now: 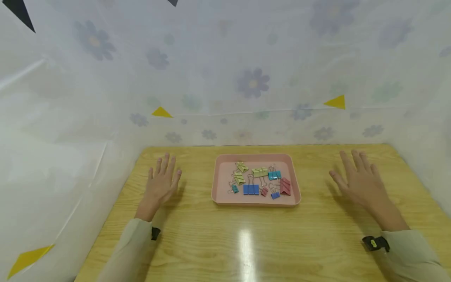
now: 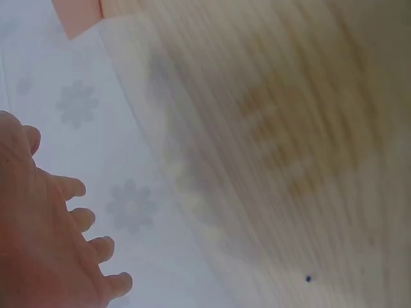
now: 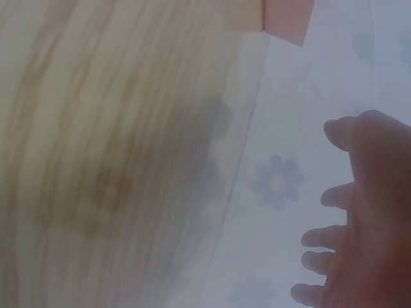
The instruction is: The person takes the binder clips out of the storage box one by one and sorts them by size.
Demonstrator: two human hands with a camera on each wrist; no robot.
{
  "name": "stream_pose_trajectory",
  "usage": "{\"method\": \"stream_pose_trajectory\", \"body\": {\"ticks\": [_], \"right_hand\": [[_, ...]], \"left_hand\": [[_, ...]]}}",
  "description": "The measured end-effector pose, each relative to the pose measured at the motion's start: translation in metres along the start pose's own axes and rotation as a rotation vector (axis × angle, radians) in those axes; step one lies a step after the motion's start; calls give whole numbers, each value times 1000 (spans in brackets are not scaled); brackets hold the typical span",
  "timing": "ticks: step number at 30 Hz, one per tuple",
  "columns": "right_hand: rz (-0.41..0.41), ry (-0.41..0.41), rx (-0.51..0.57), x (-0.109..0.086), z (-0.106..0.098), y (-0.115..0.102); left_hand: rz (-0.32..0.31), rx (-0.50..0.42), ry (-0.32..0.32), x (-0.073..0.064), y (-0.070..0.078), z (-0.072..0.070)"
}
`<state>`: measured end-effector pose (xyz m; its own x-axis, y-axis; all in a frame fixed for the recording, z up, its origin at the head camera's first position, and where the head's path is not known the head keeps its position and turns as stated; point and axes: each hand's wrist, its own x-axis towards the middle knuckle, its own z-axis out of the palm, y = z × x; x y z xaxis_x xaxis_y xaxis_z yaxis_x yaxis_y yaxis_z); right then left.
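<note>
A shallow pink tray lies on the table between the two hands, with several binder clips in it. A wide blue clip, a teal clip and a dark pink clip are among the larger ones. Yellow clips sit at the tray's back and left; smaller blue, pink and teal clips lie near its front. Left of the tray, the left hand is held palm down over the table, fingers spread and holding nothing. On the other side, the right hand has the same spread, with nothing in it.
The wood-grain table reflects a bright streak of light in front of the tray. White flowered sheeting hangs behind the table and along its sides, marked with yellow triangles. Each wrist wears a black strap.
</note>
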<state>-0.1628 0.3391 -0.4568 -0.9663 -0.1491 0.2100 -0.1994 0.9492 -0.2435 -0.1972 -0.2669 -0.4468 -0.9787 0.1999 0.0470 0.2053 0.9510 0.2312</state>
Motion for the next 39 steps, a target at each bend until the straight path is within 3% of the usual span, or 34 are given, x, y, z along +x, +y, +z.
{"method": "stream_pose_trajectory", "body": {"ticks": [10,15,19,28,32,39], "right_hand": [[-32,83,45,4,-2,-20],[-63,140,119,8,-1,-35],[-63,147,225,9,-3,-55],[-150,216,408,22,5,-110],[-185,199,498,28,15,-133],[-215,86,694,37,32,-179]], "left_hand": [[35,-55,10,2,21,4],[55,-72,9,6,34,13],[83,-100,13,9,48,21],[105,-91,0,11,80,34],[106,-93,-17,10,91,39],[79,-85,-83,10,102,40]]}}
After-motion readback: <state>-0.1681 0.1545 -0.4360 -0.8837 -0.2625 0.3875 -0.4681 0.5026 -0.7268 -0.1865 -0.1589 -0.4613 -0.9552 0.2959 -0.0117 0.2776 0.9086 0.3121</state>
